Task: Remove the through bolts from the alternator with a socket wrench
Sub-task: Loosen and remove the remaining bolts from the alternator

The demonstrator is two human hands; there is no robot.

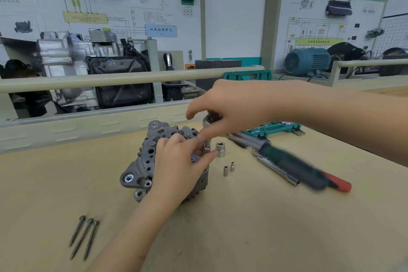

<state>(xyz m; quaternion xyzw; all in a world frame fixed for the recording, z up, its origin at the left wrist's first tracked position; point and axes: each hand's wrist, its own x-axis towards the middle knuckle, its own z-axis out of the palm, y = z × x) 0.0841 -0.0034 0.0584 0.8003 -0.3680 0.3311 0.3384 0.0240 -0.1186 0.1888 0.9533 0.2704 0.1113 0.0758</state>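
- The right hand point(229, 106) is held above the alternator point(154, 157), wrist raised, with its fingers curled round the head of the socket wrench point(287, 163); the thumb points to the left.
- The green and red handle of the wrench is blurred and runs away from the fingers, to the right and toward the viewer.
- The left hand point(181, 165) is laid over the alternator, and its fingertips pinch the extension bar point(207, 146) just under the wrench head.
- The alternator stands on the workbench point(265, 227), directly under both hands.
- Three through bolts point(84, 237) are seen lying side by side, well apart from the left fingers, near the forearm.
- One large socket point(220, 149) stands touching the left fingertips; two small sockets point(229, 169) stand just beside them.
- One green tool case point(273, 129) lies open behind the right hand.
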